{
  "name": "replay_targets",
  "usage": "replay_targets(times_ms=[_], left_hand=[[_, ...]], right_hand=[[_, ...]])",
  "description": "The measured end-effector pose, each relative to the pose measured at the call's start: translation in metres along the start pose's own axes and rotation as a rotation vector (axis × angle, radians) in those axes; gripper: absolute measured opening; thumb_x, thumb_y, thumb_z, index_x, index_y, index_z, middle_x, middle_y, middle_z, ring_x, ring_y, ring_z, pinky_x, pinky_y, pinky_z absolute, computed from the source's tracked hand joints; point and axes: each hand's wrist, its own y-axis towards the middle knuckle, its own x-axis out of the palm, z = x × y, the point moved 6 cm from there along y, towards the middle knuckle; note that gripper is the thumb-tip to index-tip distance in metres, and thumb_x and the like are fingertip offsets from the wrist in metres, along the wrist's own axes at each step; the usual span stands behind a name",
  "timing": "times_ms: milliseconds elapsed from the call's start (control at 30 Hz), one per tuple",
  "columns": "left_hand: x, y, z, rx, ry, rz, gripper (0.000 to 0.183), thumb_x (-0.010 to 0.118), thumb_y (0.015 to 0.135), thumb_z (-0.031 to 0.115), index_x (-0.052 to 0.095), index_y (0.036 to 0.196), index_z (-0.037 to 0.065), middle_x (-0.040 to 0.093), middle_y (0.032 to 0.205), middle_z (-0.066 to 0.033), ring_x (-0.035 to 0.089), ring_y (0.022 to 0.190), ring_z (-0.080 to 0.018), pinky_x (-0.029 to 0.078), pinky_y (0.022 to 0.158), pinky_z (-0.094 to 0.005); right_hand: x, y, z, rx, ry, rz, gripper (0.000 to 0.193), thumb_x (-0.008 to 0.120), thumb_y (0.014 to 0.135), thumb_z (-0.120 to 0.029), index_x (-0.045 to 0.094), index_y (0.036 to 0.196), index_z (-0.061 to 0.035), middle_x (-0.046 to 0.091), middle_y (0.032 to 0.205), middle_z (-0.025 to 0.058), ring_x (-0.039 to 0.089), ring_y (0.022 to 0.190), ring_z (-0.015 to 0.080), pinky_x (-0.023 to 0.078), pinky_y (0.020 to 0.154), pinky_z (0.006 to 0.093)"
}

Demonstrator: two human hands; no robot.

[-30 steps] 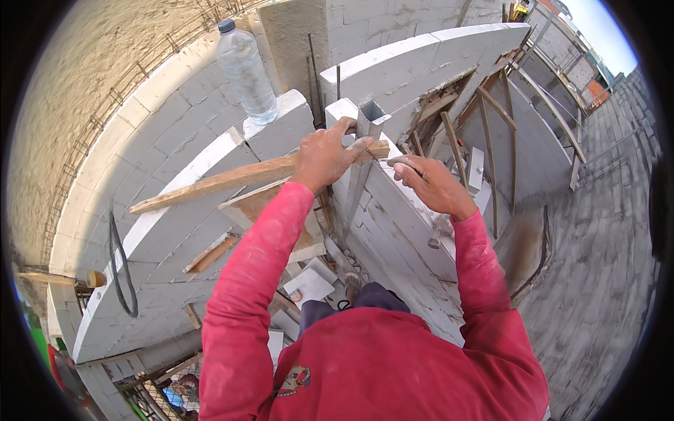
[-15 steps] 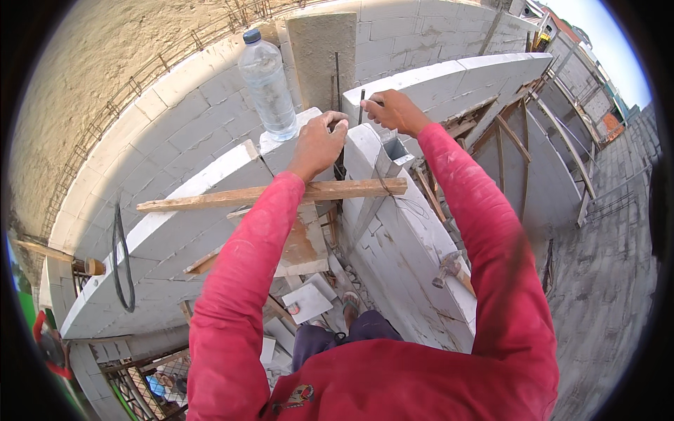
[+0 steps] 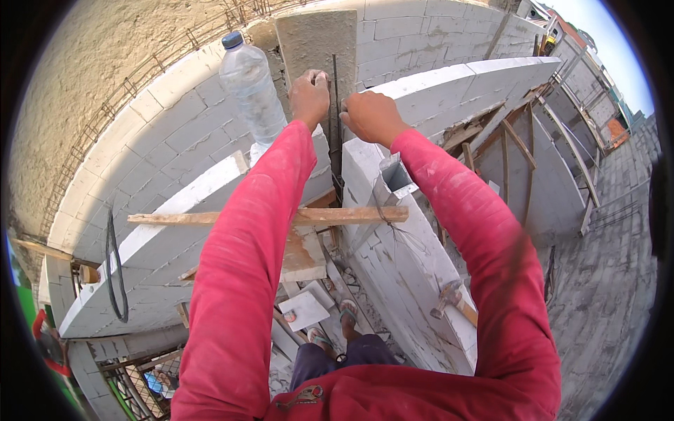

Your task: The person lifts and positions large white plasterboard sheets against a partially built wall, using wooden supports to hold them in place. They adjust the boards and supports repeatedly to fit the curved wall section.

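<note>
Two bare hands at the far side of a narrow gap between pale block walls. The upright dark steel rod stands in this gap, between the hands: just right of the fingers of the left hand and just left of those of the right hand. Contact with the rod cannot be made out. The left fingers are bunched narrowly at their tips; whether anything thin is pinched there cannot be told. The right hand shows its back, its fingers curled and partly hidden, so its grip cannot be told either.

Beyond the rod rises a rough plastered column. To the left, a clear water bottle with a blue cap stands upright on the left wall, its lower right side close to the left sleeve. Nearer, a wooden strip lies crosswise over the gap; the left forearm hides part of it. Its right end meets a hollow metal post beside the right sleeve, with loose wire there. A hammer rests on the near part of the right wall.
</note>
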Motion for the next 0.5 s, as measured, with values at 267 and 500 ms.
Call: replay_targets(times_ms=[267, 500], left_hand=[[-0.003, -0.002, 0.005, 0.013, -0.114, -0.014, 0.033, 0.058, 0.104, 0.029, 0.074, 0.117, 0.005, 0.077, 0.106, -0.0169, 0.073, 0.101, -0.0332, 0.055, 0.089, -0.0433], [0.039, -0.019, -0.033, -0.55, -0.672, -0.251, 0.024, 0.061, 0.103, 0.014, 0.064, 0.12, -0.004, 0.07, 0.095, -0.009, 0.07, 0.081, -0.0165, 0.06, 0.068, -0.0294]], right_hand=[[0.021, 0.082, 0.052, 0.019, 0.172, 0.173, 0.032, 0.068, 0.094, -0.026, 0.071, 0.116, -0.0029, 0.074, 0.106, 0.0235, 0.07, 0.106, 0.0431, 0.056, 0.093, 0.0505], [0.069, 0.126, 0.07, -0.084, 0.336, 0.09, 0.022, 0.064, 0.089, -0.014, 0.073, 0.102, 0.0011, 0.075, 0.086, 0.0204, 0.072, 0.082, 0.041, 0.057, 0.078, 0.0473]])
